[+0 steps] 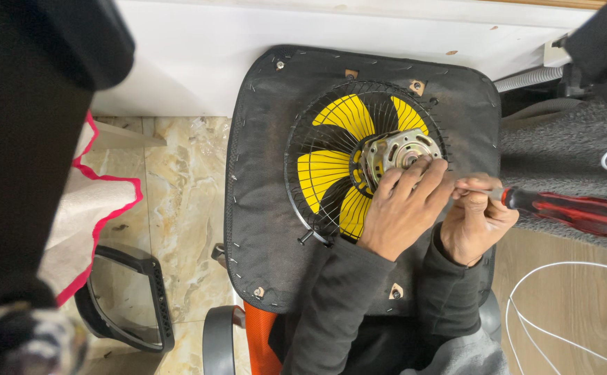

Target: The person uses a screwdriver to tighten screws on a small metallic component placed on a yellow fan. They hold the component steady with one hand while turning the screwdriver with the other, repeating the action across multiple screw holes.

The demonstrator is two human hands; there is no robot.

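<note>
Fan assembly [348, 160], yellow blades behind a black wire guard, lies on the black upturned seat base [262, 208]. My left hand [404, 212] rests curled on its metal motor [397, 153], fingers loosely bent. Just right, my right hand [476, 219] is closed around a red-handled screwdriver [567, 212].

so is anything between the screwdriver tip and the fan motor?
Cannot tell: the left hand rests on the motor and covers the tip of the screwdriver held in the right hand. Nothing else visibly lies between them.
</note>
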